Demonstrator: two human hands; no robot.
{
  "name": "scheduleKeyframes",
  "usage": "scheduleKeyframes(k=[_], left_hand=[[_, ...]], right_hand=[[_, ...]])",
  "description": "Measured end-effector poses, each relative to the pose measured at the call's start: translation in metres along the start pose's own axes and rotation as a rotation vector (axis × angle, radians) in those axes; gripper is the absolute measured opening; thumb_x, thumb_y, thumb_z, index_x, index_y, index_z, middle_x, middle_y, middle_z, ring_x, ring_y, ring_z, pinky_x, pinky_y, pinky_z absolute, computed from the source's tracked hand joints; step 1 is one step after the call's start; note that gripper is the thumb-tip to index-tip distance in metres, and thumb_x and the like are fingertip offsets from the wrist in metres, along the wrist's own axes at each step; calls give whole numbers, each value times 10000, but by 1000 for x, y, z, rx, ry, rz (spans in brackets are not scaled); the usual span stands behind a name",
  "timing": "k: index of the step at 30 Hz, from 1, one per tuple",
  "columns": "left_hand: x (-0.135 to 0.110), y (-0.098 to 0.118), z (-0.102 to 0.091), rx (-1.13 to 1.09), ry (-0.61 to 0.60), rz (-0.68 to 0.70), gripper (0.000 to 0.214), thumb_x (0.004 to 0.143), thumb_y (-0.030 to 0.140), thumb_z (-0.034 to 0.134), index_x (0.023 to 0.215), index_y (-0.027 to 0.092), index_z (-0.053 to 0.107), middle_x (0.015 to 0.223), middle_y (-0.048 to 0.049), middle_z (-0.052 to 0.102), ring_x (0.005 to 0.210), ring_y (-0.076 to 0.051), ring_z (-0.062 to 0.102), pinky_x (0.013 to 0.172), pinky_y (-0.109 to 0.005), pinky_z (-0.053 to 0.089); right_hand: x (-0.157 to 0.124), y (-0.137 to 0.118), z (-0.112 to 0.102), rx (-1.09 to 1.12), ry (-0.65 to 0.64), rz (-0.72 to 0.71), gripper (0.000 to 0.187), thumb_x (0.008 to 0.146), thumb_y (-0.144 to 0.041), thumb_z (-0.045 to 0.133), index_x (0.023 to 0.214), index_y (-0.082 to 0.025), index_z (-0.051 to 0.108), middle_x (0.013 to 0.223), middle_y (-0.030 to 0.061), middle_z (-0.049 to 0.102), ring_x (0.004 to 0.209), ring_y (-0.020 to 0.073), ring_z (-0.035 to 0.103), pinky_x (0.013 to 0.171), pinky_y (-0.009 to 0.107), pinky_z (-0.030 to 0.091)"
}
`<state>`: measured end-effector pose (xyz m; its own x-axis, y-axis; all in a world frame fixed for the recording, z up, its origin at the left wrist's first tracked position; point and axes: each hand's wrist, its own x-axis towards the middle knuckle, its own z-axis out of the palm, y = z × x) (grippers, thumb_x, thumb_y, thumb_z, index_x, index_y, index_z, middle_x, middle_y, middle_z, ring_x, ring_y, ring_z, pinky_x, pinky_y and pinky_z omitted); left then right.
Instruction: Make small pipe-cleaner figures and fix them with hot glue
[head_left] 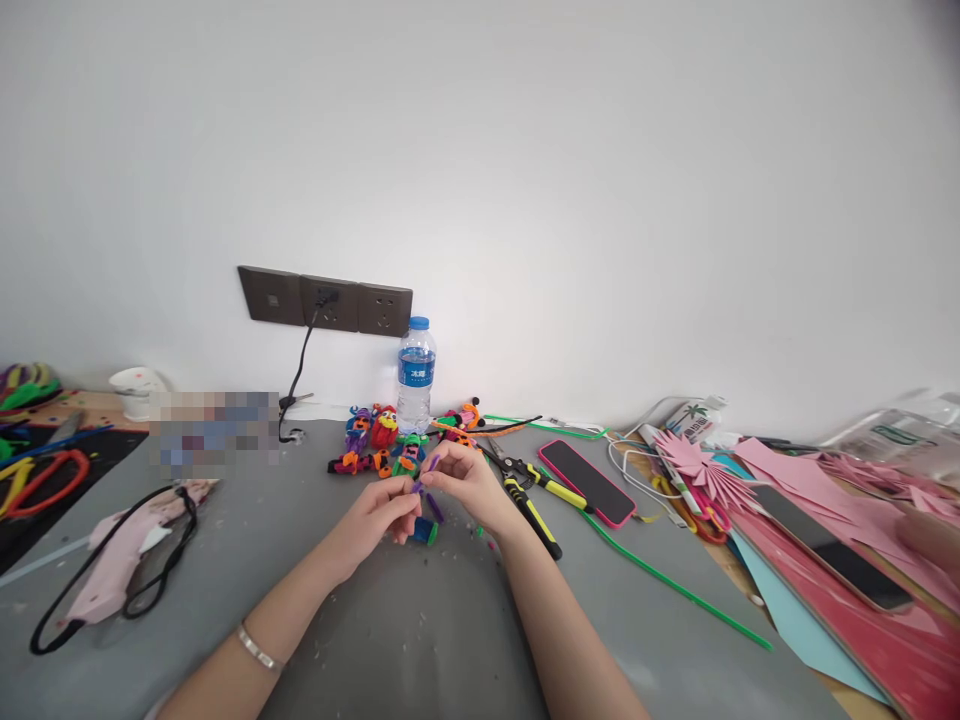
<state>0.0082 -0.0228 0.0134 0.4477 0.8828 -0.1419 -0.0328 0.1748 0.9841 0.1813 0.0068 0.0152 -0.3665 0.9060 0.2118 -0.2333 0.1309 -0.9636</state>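
At far left, scissors with an orange loop handle (64, 485) lie on a black surface. Just right, a pale pink glue gun with a black cord (112, 570) rests on the grey, smooth-covered worktop (360, 640). A small white cup (136, 395) stands behind, near the wall.

The left hand (379, 512), silver bracelet (259, 648) at the wrist, has a narrow grip, thumb and finger pinched on a thin purple fuzzy strip (418, 487). The strip is held above the worktop between both hands. Beneath it sits a small blue piece with a green edge (424, 530), partly covered by the left hand. Behind stand a clear plastic bottle with a blue cap and label (417, 375) and a cluster of multicoloured fuzzy figures (360, 445).

The right hand (469, 482) is likewise pinched narrow at the strip. Right of it lie pliers with yellow-and-black handles (534, 515), a black phone in a red-pink case (589, 482) and a long green fuzzy stem (675, 580). Further right: a pink pleated paper fan (701, 470) and a second dark phone (832, 550) on coloured sheets.
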Motion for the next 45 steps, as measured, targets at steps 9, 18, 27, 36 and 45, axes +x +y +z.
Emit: scheduleKeyframes(k=[9, 18, 27, 36, 45], left_hand=[[2, -3, 3, 70, -49, 48, 382, 844, 513, 527, 679, 169, 513, 504, 63, 374, 467, -90, 337, 476, -227, 271], [3, -8, 0, 29, -114, 86, 401, 865, 502, 491, 634, 181, 423, 543, 76, 261, 484, -80, 232, 486, -251, 163], [3, -13, -3, 54, -121, 102, 409, 838, 466, 486, 562, 196, 351, 536, 71, 240, 478, -79, 194, 489, -264, 150], [3, -6, -8, 276, -7, 216, 432, 851, 490, 473, 562, 201, 332, 527, 68, 230, 502, -92, 201, 498, -262, 161], [1, -6, -4, 241, 24, 228, 433, 880, 495, 455, 597, 173, 513, 469, 54, 346, 459, -96, 310, 491, -246, 236]], right_hand=[[1, 5, -3, 15, 19, 15, 219, 708, -306, 784, 765, -180, 614, 782, -4, 629, 700, 115, 561, 695, 256, 460], [1, 1, 0, 39, 20, 5, 242, 694, -325, 793, 759, -190, 603, 777, -1, 623, 700, 123, 551, 682, 257, 466], [-3, -3, -3, 0, -145, 89, 257, 768, -399, 726, 772, -176, 599, 761, 6, 608, 660, 119, 535, 668, 262, 444], [-3, 4, -1, -44, -138, 97, 258, 744, -385, 749, 825, -161, 648, 767, 2, 588, 665, 113, 501, 630, 238, 405], [-1, 2, 0, -70, -79, 46, 234, 744, -377, 747, 774, -167, 649, 734, 3, 574, 660, 121, 489, 618, 243, 390]])
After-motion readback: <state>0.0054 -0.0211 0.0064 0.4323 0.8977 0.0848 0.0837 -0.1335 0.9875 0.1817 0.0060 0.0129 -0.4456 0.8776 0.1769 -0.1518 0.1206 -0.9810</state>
